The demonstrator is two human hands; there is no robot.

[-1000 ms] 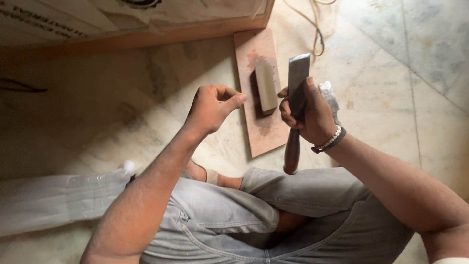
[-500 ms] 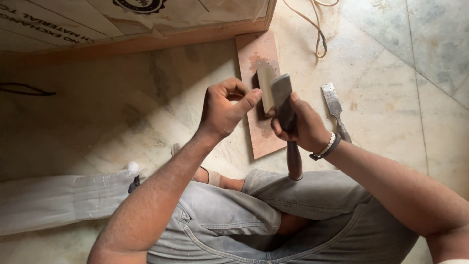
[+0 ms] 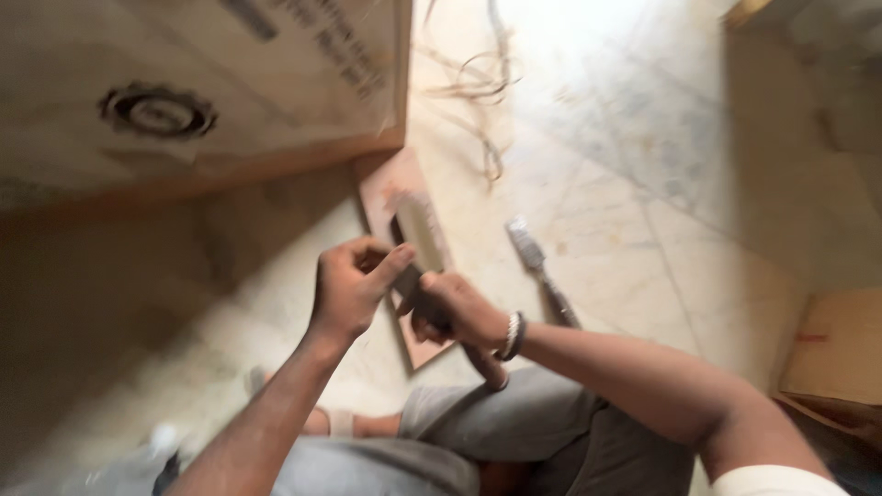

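Note:
My right hand (image 3: 459, 312) grips a chisel by its dark wooden handle (image 3: 484, 363), the blade end pointing up toward my left hand. My left hand (image 3: 347, 287) pinches the chisel's blade tip (image 3: 410, 278) between thumb and fingers. Just beyond both hands lies a reddish wooden board (image 3: 390, 188) on the floor, with a grey sharpening stone (image 3: 421, 230) on it. A second chisel (image 3: 540, 266) lies on the floor to the right of the board. The picture is blurred by head motion.
A large cardboard box (image 3: 184, 92) fills the upper left. Loose cord (image 3: 473, 83) trails on the marble floor (image 3: 643, 184) behind the board. Another brown box (image 3: 841, 354) sits at the right edge. My bent legs in grey trousers (image 3: 514, 441) are below the hands.
The view has tilted and shifted, so the box looms larger. My hands have come closer together, the left now pinching the blade tip while the right holds the handle lower.

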